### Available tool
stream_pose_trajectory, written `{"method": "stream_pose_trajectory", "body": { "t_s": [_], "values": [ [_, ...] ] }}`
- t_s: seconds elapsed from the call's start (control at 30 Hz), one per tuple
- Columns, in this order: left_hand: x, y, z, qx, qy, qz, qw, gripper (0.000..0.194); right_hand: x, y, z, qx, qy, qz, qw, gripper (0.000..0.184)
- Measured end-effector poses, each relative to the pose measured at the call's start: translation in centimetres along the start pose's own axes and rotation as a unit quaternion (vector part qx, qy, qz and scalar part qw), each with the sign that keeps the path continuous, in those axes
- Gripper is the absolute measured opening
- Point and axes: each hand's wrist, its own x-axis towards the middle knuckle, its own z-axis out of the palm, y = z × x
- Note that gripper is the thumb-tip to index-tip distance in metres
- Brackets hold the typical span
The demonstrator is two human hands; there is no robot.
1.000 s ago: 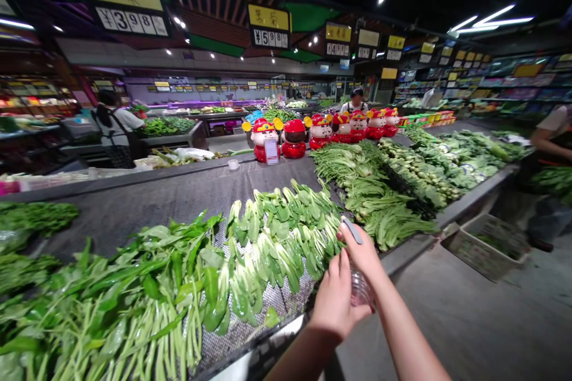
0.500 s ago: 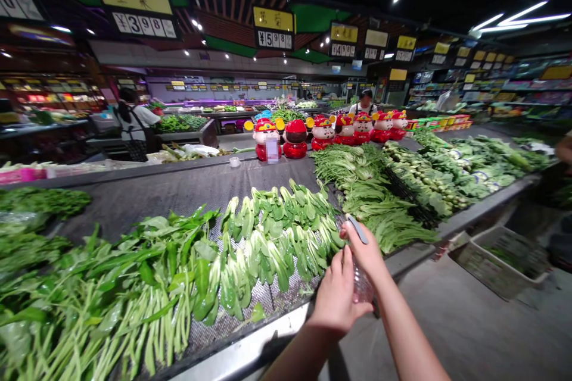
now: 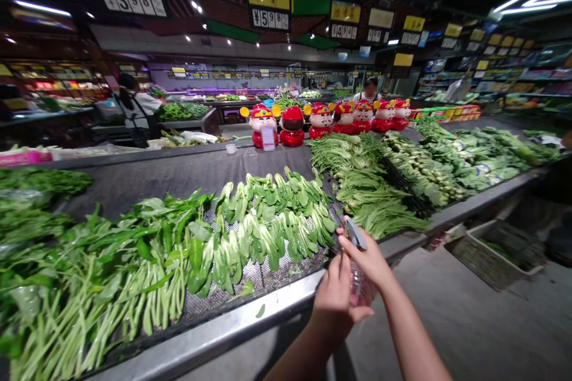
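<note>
A clear spray bottle with a grey spray head is held between my two hands, over the front edge of a vegetable stand. My right hand is closed around the neck and spray head. Lower down, my left hand wraps the body of the bottle, its thumb pointing right. Just beyond the hands, leafy greens with pale stems lie in two rows on black mesh. Long-stemmed greens spread to their left. Part of the bottle is hidden by my fingers.
A metal rim runs along the stand's front, with a loose leaf on it. Red figurines line the back. More greens lie to the right. A crate sits on the floor. Two people are farther back.
My view has shifted, so the stand appears higher in the picture and more of its metal rim shows. A loose leaf is now visible on the rim. Both hands keep their hold on the spray bottle.
</note>
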Motion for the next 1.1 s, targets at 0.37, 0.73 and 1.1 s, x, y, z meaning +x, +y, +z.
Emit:
{"method": "stream_pose_trajectory", "body": {
  "t_s": [0.37,0.73,1.1],
  "values": [
    [0.4,-0.1,0.6,-0.036,-0.025,0.025,0.999,0.122,0.0,0.9,-0.6,-0.018,0.071,-0.012,0.997,0.044],
    [-1.0,-2.4,3.0,-0.096,-0.009,0.043,0.994,0.122,-1.4,2.4,0.4,-0.074,0.040,0.009,0.996,0.044],
    [-0.9,-2.4,4.6,-0.070,0.010,0.044,0.997,0.124,-1.6,4.6,0.1,-0.020,0.032,0.031,0.999,0.048]
  ]
}}
